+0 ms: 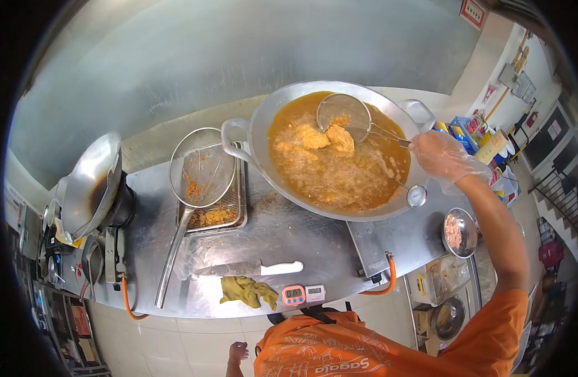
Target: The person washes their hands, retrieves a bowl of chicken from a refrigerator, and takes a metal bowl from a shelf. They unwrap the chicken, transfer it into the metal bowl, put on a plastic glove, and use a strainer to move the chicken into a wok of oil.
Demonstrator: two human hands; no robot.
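Note:
My right hand [434, 154], in a clear plastic glove, is closed around the handle of a mesh skimmer [344, 105]. The skimmer's round head is in the large wok [270, 113] of bubbling brown oil [339, 182]. Golden battered pieces [340, 138] lie at the edge of the mesh, and more float to its left. A dial thermometer [417, 195] rests at the wok's right rim, below my right hand. My left hand [238, 352] hangs low by my side, off the table, its fingers loosely bent and apart, with nothing visible in it.
A large strainer [204, 166] lies across a crumb-filled rack tray [242, 210]. Near the front edge are a knife [281, 268], an olive cloth [246, 292] and timers [294, 295]. Another wok [94, 188] stands left; a bowl of pink pieces [468, 242] is right. Orange hoses [389, 276] hang at the front.

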